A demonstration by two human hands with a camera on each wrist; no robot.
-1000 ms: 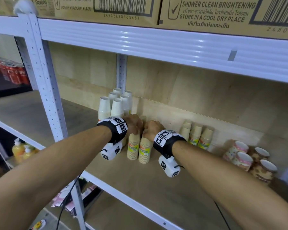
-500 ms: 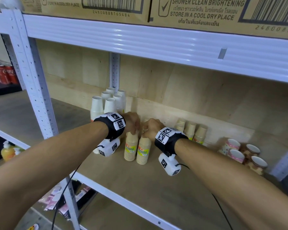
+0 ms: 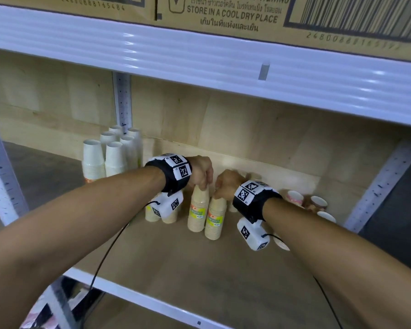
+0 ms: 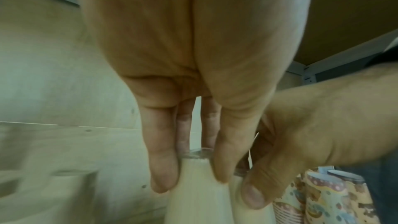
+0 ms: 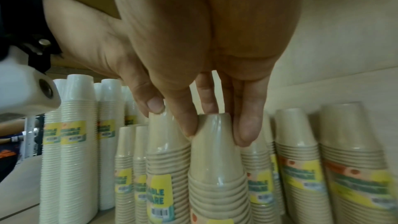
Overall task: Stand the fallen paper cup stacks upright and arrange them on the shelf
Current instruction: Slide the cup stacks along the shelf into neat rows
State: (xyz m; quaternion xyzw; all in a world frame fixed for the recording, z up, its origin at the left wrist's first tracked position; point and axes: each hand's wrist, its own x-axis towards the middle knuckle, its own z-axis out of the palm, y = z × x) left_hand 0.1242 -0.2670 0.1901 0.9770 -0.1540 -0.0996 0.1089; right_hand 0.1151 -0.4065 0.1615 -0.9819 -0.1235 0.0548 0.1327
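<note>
Two tan paper cup stacks with yellow labels stand upright side by side on the wooden shelf (image 3: 223, 269). My left hand (image 3: 203, 187) pinches the top of the left stack (image 3: 197, 210), with thumb and fingers around its tip (image 4: 193, 193). My right hand (image 3: 220, 195) pinches the top of the right stack (image 3: 215, 219), its fingers (image 5: 245, 125) and thumb around the cup's top (image 5: 215, 159). In the right wrist view the left hand's thumb rests on the neighbouring stack (image 5: 165, 142).
White cup stacks (image 3: 105, 157) stand upright at the back left. More tan stacks (image 3: 161, 214) stand behind my left wrist, others (image 5: 297, 159) to the right. Patterned cups (image 3: 318, 203) lie at the far right. The upper shelf beam (image 3: 199, 55) hangs overhead.
Both hands, still holding the two tan stacks by their tops, have shifted right, away from the white stacks. The head view has moved closer and tilted down.
</note>
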